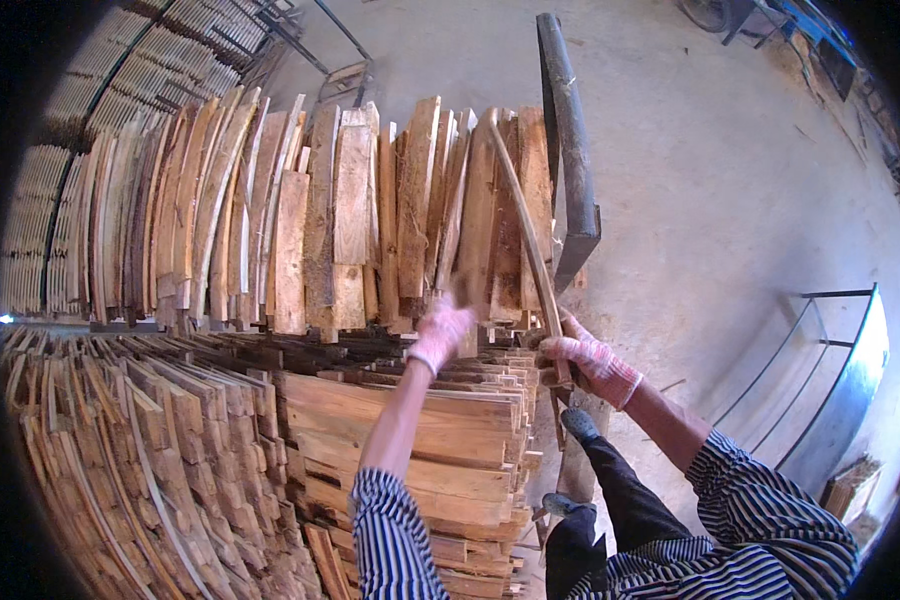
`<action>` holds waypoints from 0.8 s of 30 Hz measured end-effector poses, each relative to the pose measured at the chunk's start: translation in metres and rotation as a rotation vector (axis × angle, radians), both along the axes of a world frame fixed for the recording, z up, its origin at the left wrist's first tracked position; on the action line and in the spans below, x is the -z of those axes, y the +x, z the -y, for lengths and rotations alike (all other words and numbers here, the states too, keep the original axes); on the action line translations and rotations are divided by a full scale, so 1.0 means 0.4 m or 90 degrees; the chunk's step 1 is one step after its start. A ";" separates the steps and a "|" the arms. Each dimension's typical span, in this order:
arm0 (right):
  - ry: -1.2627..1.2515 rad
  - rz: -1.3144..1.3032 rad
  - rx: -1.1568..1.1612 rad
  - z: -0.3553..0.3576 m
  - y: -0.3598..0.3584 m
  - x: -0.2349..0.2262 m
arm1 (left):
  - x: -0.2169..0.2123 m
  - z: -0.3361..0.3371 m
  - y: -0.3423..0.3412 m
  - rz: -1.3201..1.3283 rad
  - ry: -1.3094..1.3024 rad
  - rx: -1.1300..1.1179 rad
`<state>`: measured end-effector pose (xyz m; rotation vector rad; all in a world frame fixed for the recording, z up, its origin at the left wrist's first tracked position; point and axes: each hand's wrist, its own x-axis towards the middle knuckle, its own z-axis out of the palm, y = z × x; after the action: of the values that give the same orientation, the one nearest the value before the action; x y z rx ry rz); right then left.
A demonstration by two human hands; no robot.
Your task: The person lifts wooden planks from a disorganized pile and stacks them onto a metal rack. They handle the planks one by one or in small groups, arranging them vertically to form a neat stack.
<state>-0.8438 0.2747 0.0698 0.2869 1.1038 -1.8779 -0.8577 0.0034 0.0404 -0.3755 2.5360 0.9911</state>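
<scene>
Concrete floor (730, 180), stacked planks (350, 220) ahead. I note my right hand (585, 360) closed around a thin wooden strip (520, 220) leaning on the stack; left hand (440, 333) touches plank ends, grip indeterminate.

My feed shows bright, even daylight washing the concrete floor (730, 170) pale at upper right, soft shadows between the stacked planks (370, 220), slight blur on my left hand (440, 333), and heavy fisheye bending with black corners.

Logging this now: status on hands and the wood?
Left hand on upright boards. Right hand shut on thin strip. Black post close behind strip.
</scene>
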 end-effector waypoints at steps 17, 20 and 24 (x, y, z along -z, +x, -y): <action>-0.139 0.176 -0.160 -0.088 0.091 -0.056 | 0.145 -0.046 -0.069 -0.254 0.311 -0.367; -0.021 0.114 -0.218 -0.074 0.133 -0.086 | 0.054 -0.131 -0.002 0.052 0.672 -0.425; 0.194 -0.086 -0.421 -0.072 0.179 -0.148 | -0.099 -0.181 0.082 0.105 0.742 -0.519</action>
<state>-0.7722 0.3034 0.1290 -0.0419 1.3732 -1.1565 -0.8248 0.0757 0.0799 -1.0362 1.2291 2.3284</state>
